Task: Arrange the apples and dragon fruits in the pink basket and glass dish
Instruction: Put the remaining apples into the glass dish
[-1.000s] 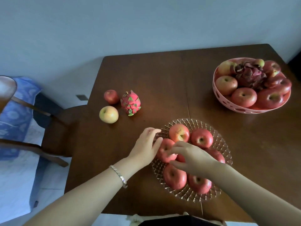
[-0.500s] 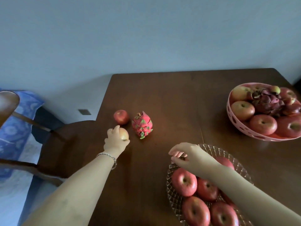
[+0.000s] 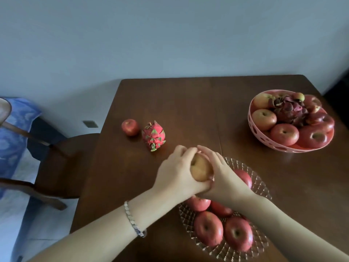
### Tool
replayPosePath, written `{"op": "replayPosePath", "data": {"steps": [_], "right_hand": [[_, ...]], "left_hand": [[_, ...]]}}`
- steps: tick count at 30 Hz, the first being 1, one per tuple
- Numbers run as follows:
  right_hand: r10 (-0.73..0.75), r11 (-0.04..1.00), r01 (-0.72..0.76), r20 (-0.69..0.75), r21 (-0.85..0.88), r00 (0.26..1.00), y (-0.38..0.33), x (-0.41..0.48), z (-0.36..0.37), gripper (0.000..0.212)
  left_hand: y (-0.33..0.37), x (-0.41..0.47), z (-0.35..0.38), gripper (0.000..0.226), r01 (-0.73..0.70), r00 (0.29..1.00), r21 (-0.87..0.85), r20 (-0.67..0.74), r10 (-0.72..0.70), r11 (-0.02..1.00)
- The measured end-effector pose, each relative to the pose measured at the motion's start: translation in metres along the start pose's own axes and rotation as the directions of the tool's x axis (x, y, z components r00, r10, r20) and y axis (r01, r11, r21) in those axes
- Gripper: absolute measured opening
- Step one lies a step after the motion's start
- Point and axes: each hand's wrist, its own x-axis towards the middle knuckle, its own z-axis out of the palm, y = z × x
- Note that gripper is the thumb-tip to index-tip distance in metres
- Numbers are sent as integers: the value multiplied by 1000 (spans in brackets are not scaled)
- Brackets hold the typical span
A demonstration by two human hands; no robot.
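Hands meet above the glass dish (image 3: 261,188): we clasp a yellow apple (image 3: 200,170) between left hand (image 3: 176,172) and right hand (image 3: 222,173).

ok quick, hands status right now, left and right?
Left hand: closed around the yellowish apple, above the table.
Right hand: also closed on that apple, from the opposite side, over the glass dish rim.

Two dragon fruits (image 3: 154,134), one pink basket (image 3: 264,140), one glass dish (image 3: 260,186), two hands (image 3: 175,173).

Home dining corner; dark wooden table (image 3: 170,103); wooden chair (image 3: 62,167); fruit bowls; plain painted wall (image 3: 170,35).
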Motion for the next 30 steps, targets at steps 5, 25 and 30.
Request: {"op": "replayPosePath", "data": {"steps": [5, 25, 30], "right_hand": [[60, 997, -67, -147, -38, 987, 30, -26, -23, 92], [183, 957, -192, -59, -216, 981, 68, -39, 1, 102], [127, 955, -127, -18, -268, 992, 38, -14, -15, 81]], "left_hand": [[2, -5, 17, 65, -25, 990, -285, 123, 63, 958], [-35, -31, 73, 49, 25, 976, -47, 219, -14, 999], [-48, -16, 51, 36, 151, 980, -239, 163, -113, 959]]}}
